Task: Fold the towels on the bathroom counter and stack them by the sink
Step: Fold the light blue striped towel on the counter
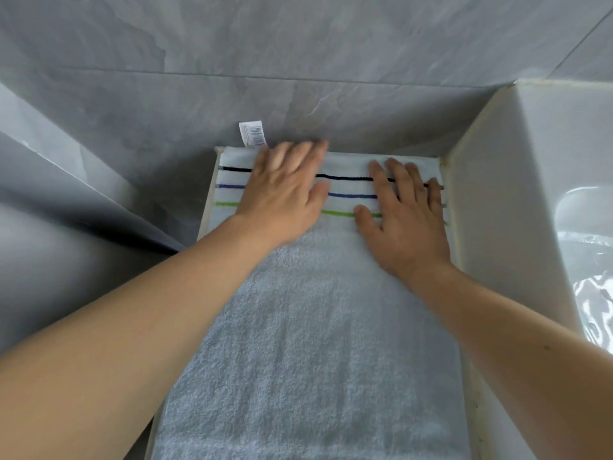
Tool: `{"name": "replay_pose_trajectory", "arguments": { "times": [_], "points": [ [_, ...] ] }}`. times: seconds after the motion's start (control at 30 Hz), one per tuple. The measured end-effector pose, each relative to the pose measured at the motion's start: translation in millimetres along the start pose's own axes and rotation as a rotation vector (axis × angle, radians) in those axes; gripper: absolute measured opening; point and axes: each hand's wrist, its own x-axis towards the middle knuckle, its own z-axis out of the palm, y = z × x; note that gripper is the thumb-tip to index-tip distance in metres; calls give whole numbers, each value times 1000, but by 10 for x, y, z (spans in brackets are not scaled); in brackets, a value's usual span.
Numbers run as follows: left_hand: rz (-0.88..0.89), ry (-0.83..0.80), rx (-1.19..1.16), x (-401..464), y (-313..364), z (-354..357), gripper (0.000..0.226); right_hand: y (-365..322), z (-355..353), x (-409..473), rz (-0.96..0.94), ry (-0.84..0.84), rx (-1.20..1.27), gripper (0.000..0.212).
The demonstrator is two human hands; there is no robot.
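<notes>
Flat across the narrow counter [206, 227] lies a pale terry towel [315, 343], its looped pile running from the 6 o'clock edge of the view up toward 12 o'clock, where a smoother woven band carries three thin stripes: black, blue and green. Both hands press on that band with straight, spread fingers, gripping nothing. The left hand [285, 190] sits at about 11 o'clock from the towel's middle, somewhat blurred, its fingertips reaching the far hem. The right hand [404, 214] lies at about 1 o'clock, well apart from the left, its fingers crossing the black stripe. A white care label [252, 133] with a barcode stands up from the far hem just beside the left fingertips, against the grey marbled wall tiles [298, 61]. At 3 o'clock the towel's edge meets the glossy white sink [530, 180], whose smooth basin curves away and holds shiny reflections.
</notes>
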Motion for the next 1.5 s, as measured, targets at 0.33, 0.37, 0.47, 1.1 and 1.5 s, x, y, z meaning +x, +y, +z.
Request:
{"name": "replay_pose_trajectory", "arguments": {
  "times": [0.33, 0.37, 0.47, 1.1, 1.5],
  "points": [
    [40, -125, 46, -4, -10, 181, 67, -16, 8, 19, -62, -8, 22, 58],
    [31, -129, 40, -2, -3, 177, 67, -16, 5, 16, -57, -4, 28, 57],
    [-17, -102, 19, -69, 8, 170, 68, -14, -2, 3, -48, 0, 45, 57],
    [-100, -132, 68, -285, -63, 266, 72, -2, 2, 20, -48, -82, -40, 65],
    [-102, -146, 78, -295, -94, 216, 71, 117, -127, -45, 94, -151, -142, 63]
  ]
}}
